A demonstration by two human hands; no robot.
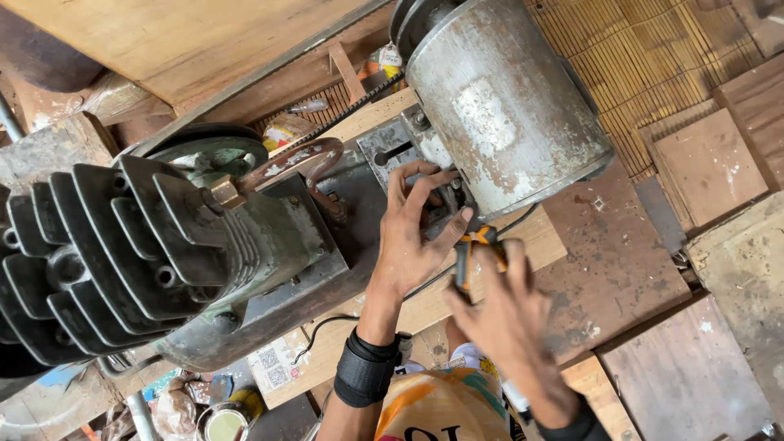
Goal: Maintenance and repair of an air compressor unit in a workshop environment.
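An orange-and-black-handled pair of pliers (476, 255) is held closed in the right grip (502, 314), its long axis pointing up toward the base of the worn grey cylindrical metal motor (502, 106). The left grip (416, 233), nearer, is spread open, fingertips on the motor's mount.

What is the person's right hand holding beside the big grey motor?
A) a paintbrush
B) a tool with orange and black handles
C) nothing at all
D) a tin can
B: the right hand grips a tool with orange and black handles, likely pliers, just below the grey electric motor, while the left hand reaches to the motor's base.
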